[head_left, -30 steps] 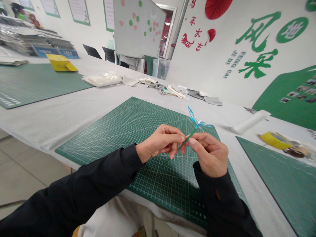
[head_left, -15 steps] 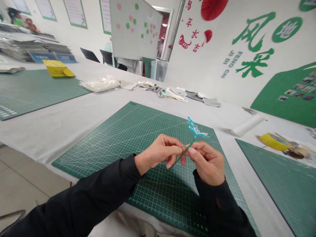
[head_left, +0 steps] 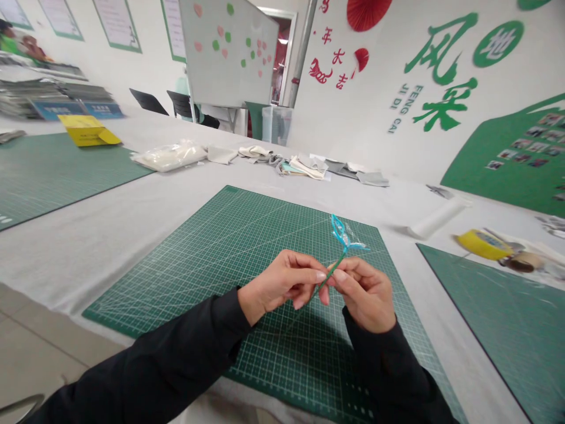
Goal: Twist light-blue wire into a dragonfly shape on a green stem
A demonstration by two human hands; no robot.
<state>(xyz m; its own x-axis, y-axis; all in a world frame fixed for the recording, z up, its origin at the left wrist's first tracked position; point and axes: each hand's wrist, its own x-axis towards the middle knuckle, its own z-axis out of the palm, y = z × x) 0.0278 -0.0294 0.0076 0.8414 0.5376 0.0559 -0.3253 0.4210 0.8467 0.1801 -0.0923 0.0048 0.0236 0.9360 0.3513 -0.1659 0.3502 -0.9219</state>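
Above the green cutting mat, my left hand and my right hand meet at a thin green stem. Both pinch it between fingers and thumb. At the stem's top sits a blue wire loop with clear film stretched around it, pointing up and away from me. The stem's lower end is hard to make out against the mat. Black sleeves cover both my forearms.
On the white-covered table lie fabric scraps, a plastic bag of white material, a white roll and a yellow tape roll. Further green mats flank mine, and a yellow box stands far left. The table's near edge runs below my arms.
The whole view has drifted, with the hands lower in the picture and the room shifted left. Both hands keep their hold on the green stem.
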